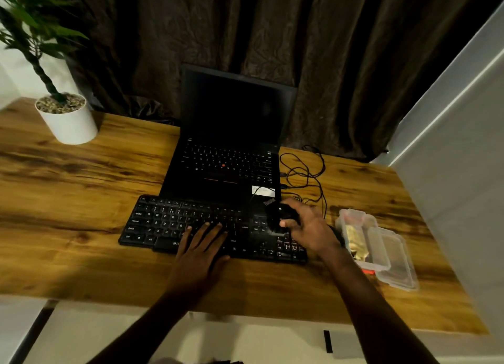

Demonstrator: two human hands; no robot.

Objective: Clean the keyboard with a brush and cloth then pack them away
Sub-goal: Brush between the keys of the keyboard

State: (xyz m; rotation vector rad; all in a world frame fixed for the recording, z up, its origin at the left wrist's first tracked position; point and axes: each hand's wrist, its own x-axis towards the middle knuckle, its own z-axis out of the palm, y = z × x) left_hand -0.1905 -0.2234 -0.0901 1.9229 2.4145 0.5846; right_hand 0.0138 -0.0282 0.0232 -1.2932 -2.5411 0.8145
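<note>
Keyboard (163, 224) under flat left hand (201, 252), right hand (308, 227) gripping brush (275, 216)

A matt black plastic keyboard (163, 222) on a knotty, softly gleaming wood-grain tabletop (81, 173), beside a clear plastic box (381, 243); behind, a dark patterned cloth curtain (327, 64) and a smooth white pot (71, 126).

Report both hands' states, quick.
Left hand: open, flat on the keyboard.
Right hand: gripping a black object, too dark to identify.
</note>
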